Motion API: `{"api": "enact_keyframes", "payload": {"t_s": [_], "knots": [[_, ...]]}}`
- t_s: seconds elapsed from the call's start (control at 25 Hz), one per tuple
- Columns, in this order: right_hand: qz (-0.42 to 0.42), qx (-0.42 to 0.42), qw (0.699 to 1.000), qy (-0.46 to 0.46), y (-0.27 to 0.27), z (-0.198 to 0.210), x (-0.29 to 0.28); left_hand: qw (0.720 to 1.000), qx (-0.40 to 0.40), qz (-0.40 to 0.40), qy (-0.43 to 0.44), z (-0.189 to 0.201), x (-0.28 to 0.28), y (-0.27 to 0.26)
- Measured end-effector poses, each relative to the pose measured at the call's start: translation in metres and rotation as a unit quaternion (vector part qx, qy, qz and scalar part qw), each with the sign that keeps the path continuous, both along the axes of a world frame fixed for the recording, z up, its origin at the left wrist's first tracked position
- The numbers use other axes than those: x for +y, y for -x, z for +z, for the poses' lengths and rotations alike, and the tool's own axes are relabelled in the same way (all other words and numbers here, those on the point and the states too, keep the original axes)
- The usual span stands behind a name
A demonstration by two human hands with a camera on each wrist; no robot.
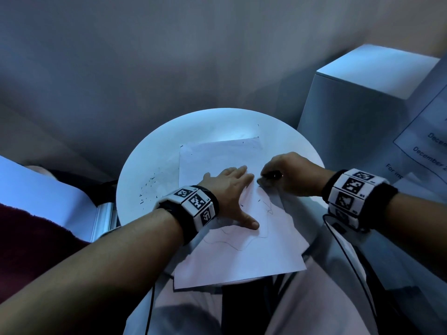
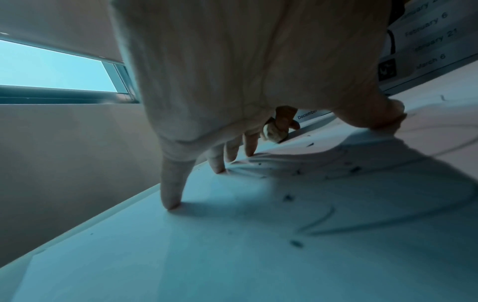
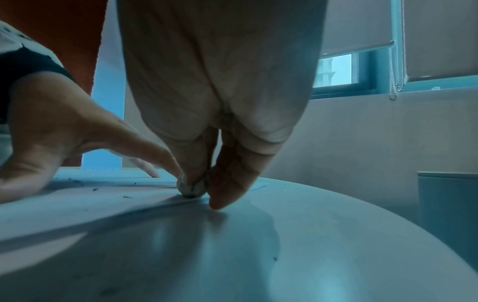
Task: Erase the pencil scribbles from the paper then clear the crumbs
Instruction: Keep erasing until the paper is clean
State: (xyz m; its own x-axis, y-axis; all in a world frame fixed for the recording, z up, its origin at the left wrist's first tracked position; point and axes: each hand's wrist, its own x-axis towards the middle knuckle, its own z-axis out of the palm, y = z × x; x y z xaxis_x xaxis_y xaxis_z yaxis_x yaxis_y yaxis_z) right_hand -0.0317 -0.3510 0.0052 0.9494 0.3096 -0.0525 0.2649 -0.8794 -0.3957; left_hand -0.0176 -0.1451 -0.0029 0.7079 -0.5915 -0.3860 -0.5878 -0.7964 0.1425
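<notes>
A white sheet of paper (image 1: 232,252) lies on the round white table (image 1: 145,165), its near end hanging over the table's edge. Faint pencil scribbles (image 1: 267,209) run across its lower half. My left hand (image 1: 232,189) lies flat on the sheet with fingers spread, pressing it down. My right hand (image 1: 285,175) pinches a small worn eraser (image 3: 192,187) and holds it against the paper's right edge, just beside my left fingertips (image 2: 170,202). Dark eraser crumbs (image 1: 148,187) are scattered on the table left of the sheet, and a few crumbs (image 2: 296,243) sit on the paper.
A white box-shaped unit (image 1: 358,102) stands right of the table with a printed notice (image 1: 425,146) beside it. Red fabric (image 1: 31,243) lies at the left. Cables (image 1: 348,262) hang off my right wrist. My legs are below the table's near edge.
</notes>
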Motion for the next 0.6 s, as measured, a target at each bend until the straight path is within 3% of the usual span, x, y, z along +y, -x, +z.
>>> {"api": "enact_keyframes", "payload": {"t_s": [0.16, 0.36, 0.52, 0.6], "knots": [[0.048, -0.008, 0.999, 0.010, 0.010, 0.002, 0.007, 1.000, 0.008, 0.001, -0.008, -0.007, -0.002, 0.004], [0.182, -0.001, 0.976, 0.120, 0.037, 0.003, 0.015, 1.000, 0.012, 0.001, -0.024, -0.006, -0.002, 0.003], [0.064, -0.011, 0.993, 0.098, -0.003, 0.014, 0.009, 1.000, 0.001, 0.005, -0.024, -0.008, -0.003, 0.004], [0.068, -0.022, 0.992, 0.100, 0.003, 0.008, 0.008, 1.000, 0.004, 0.007, -0.027, -0.008, -0.002, 0.002]]}}
